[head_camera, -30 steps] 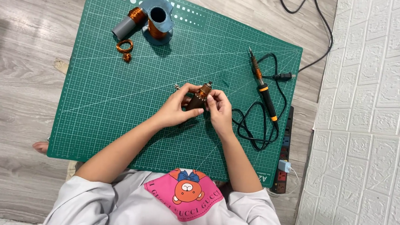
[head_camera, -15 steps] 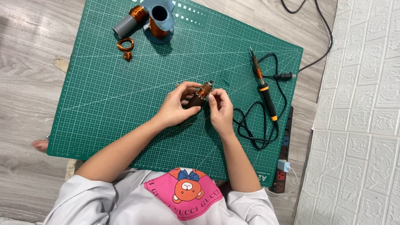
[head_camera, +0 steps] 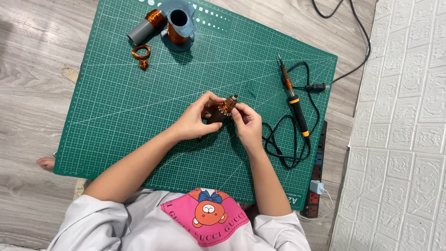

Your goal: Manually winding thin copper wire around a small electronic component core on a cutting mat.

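Grey wood floor [head_camera: 18, 70] carries a green cutting mat [head_camera: 127, 112]. Over the mat's middle, my left hand [head_camera: 195, 120] and right hand [head_camera: 247, 125] both close on a small copper-wound motor armature [head_camera: 223, 111]. A soldering iron [head_camera: 292, 96] lies just right; copper wire spools [head_camera: 170, 24] stand at the mat's far edge.

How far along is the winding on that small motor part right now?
Done: copper windings already show on the motor armature. In hand: left hand grips its body, right hand fingers work at the copper end. Left: the soldering iron lies untouched on the cutting mat; the wire spools remain at the far edge.
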